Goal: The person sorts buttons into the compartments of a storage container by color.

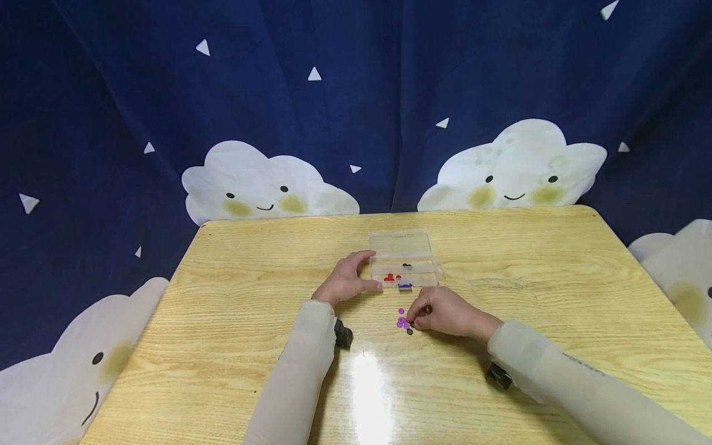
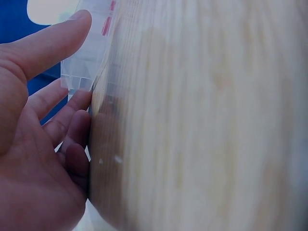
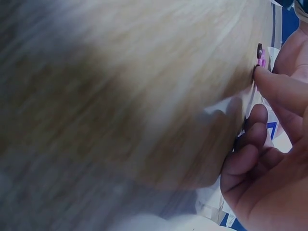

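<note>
A clear plastic box [image 1: 419, 279] stands on the table with its lid [image 1: 400, 244] laid back. Red pieces [image 1: 389, 277] lie in its front part and dark pieces [image 1: 406, 265] farther back. My left hand [image 1: 346, 279] holds the box's left end, thumb at the front corner and fingers around the side. In front of the box lie several small purple discs [image 1: 402, 321] and a black disc [image 1: 409, 332]. Beside them my right hand [image 1: 445, 311] pinches another black disc [image 3: 255, 70] at its fingertips, mostly hidden by them.
A small blue-marked part [image 1: 405, 287] sits at the box's front edge. The wooden table [image 1: 250, 278] reaches back to a dark blue curtain [image 1: 356, 111] with cloud shapes. Dark devices [image 1: 343, 335] are strapped at both wrists.
</note>
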Motion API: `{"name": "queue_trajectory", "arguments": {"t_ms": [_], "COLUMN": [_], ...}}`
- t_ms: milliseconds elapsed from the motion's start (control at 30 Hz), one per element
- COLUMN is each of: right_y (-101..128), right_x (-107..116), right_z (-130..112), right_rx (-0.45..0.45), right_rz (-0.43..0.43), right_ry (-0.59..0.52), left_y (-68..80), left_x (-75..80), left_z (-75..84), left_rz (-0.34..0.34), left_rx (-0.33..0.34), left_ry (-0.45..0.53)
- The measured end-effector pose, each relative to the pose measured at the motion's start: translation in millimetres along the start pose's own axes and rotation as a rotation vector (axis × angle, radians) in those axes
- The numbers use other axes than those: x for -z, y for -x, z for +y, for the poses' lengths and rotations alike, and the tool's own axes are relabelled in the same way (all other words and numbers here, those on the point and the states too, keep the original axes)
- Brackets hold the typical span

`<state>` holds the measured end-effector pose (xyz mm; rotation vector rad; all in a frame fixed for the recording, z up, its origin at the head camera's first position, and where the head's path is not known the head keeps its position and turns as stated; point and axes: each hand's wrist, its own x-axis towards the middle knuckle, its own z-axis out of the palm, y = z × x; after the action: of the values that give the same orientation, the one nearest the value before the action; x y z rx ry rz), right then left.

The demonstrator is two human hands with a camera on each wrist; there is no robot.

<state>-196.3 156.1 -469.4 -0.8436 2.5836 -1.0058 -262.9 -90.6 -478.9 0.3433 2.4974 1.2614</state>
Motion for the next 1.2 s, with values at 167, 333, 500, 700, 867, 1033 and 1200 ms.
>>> {"name": "queue_trajectory", "arguments": {"t_ms": [167,333,500,700,867,1033,1200], "right_y": [-0.9,-1.5,-1.0,0.2,0.7,1.1,1.0], "right_x": [-0.8,-1.7,-2.0,-1.9,-0.8,1.2,1.5], "right_z": [-2.2,-3.4,-3.5,-2.3,-2.0,-3.2,-2.7], "right_rx": [-0.035,-0.048,-0.035,-0.011,-0.003,0.018,0.026], "right_rz": [-0.004,-0.009,-0.01,-0.01,-0.024,-0.031,-0.03], "right_ry": [0.006,0.009,0.021,0.035,0.045,0.071,0.089], "left_y": [0.1,2.2,3.4,1.1,1.2,0.9,0.6], "left_x": [-0.2,0.6,0.9,0.4,0.7,0.6,0.1], "left_z": [-0.7,-0.6,0.2,0.0,1.5,1.2,0.9], "left_rz": [-0.002,0.002,0.003,0.0,-0.001,0.0,-0.001], "left_rx": [-0.002,-0.008,-0.009,-0.015,-0.014,-0.012,-0.009], "left_ry": [0.002,0.002,0.016,0.015,0.017,0.013,0.015]}}
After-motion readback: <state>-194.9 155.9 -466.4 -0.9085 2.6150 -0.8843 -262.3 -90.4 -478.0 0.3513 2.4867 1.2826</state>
